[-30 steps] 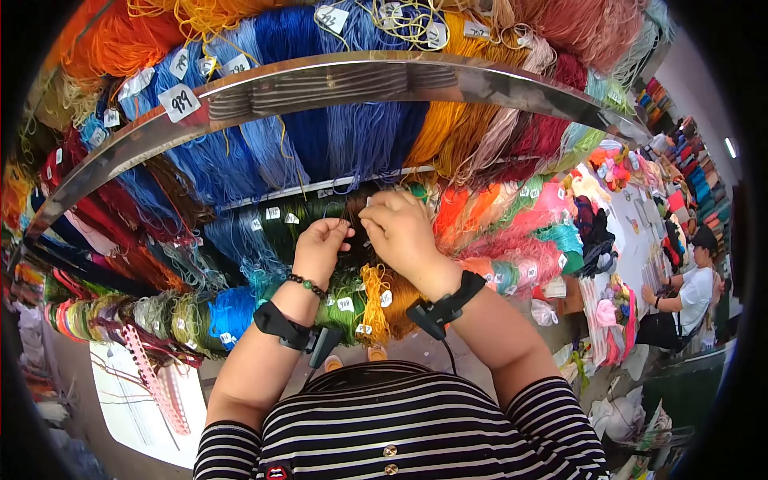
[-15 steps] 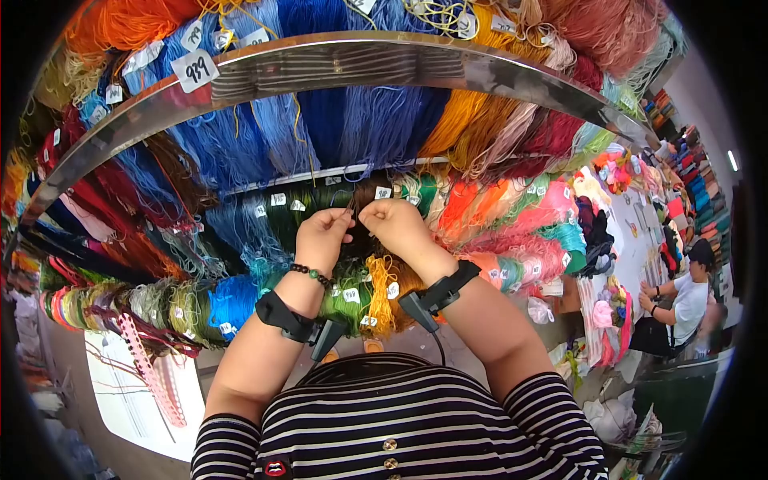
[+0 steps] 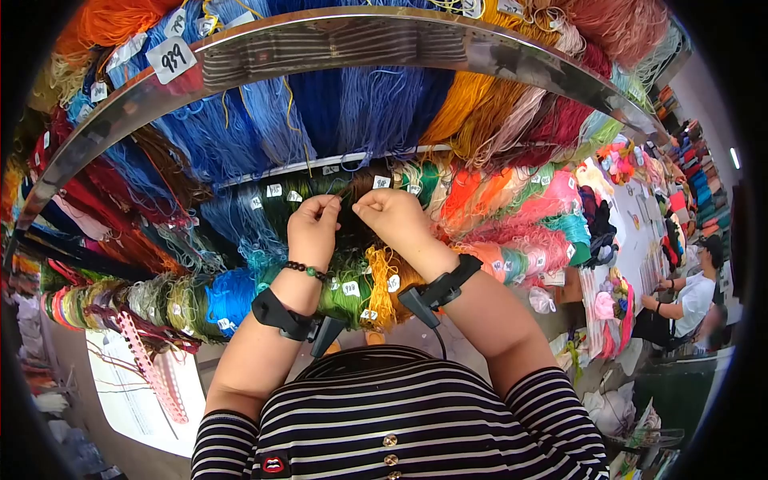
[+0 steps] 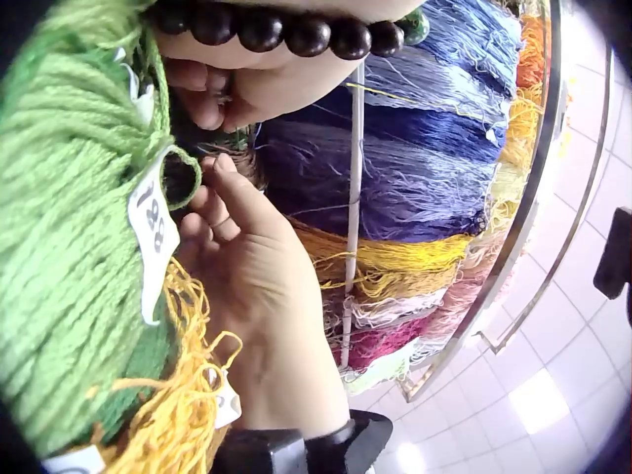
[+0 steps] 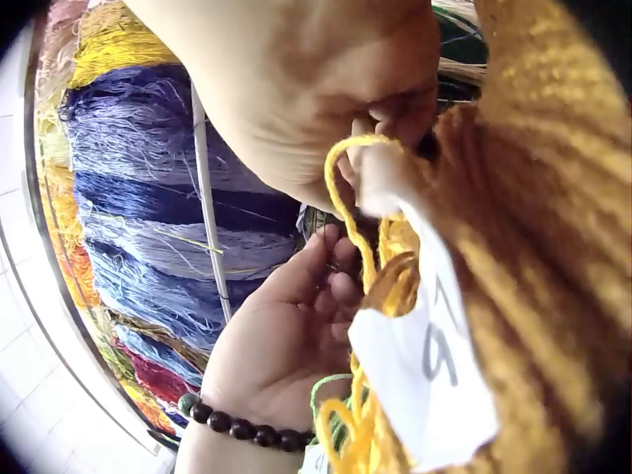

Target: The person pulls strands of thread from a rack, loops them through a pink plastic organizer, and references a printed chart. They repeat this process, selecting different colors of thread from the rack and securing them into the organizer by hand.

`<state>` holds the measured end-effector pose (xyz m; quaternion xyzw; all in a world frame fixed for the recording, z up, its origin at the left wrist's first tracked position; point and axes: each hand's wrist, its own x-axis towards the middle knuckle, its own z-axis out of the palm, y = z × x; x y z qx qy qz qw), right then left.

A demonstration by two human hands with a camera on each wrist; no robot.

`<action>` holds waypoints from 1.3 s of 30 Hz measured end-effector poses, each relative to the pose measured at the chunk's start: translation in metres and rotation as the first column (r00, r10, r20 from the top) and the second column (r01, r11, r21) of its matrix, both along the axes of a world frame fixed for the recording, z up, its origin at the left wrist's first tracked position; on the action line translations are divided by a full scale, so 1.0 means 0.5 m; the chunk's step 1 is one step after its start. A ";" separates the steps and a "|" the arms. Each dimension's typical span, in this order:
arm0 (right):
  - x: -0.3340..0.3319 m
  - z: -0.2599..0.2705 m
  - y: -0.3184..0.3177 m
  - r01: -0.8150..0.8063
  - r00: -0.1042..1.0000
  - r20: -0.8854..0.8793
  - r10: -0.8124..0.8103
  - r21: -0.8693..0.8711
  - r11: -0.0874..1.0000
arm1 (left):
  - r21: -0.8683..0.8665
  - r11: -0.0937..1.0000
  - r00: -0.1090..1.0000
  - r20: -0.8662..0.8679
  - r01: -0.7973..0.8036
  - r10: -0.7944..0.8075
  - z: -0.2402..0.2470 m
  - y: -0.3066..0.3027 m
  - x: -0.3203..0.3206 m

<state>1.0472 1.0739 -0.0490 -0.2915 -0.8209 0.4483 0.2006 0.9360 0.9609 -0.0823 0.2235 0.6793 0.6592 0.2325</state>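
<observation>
In the head view, the left hand (image 3: 312, 234), with a dark bead bracelet, has thumb and fingertip together on what looks like fine dark thread. Close on its right, the right hand (image 3: 398, 222) pinches thumb against forefinger; its strand is too thin to make out clearly. Dark green and brown skeins (image 3: 364, 182) hang just behind both. The left wrist view has the left hand (image 4: 281, 89) above the right hand (image 4: 262, 296), fingertips near each other but apart. From the right wrist, the right hand (image 5: 306, 99) partly hides the skeins by the left hand (image 5: 281, 341).
A curved metal rail (image 3: 320, 40) with a 939 tag (image 3: 171, 59) crosses above. Green skeins (image 3: 344, 298) and a yellow-orange skein (image 3: 382, 290) hang below the hands. Pink skeins (image 3: 520, 254) lie right. Another person (image 3: 690, 304) sits at the far right.
The rail and upper skeins sit higher in the head view. Both hands have shifted slightly up and left, the left hand most recently; their fingers stay pinched, with a gap between the hands.
</observation>
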 end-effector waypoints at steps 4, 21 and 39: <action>-0.002 -0.010 -0.008 0.043 0.998 -0.049 -0.040 0.061 0.997 | -0.018 1.000 1.000 -0.005 -0.011 0.011 -0.005 0.002 -0.002; -0.008 -0.054 0.013 -0.173 0.978 -0.169 0.124 -0.322 0.931 | 0.020 1.000 0.988 0.154 0.000 -0.003 0.031 -0.007 0.011; -0.026 -0.072 0.018 -0.069 0.993 -0.105 0.050 -0.190 0.979 | 0.116 0.989 0.995 0.052 -0.092 0.087 0.012 -0.004 0.003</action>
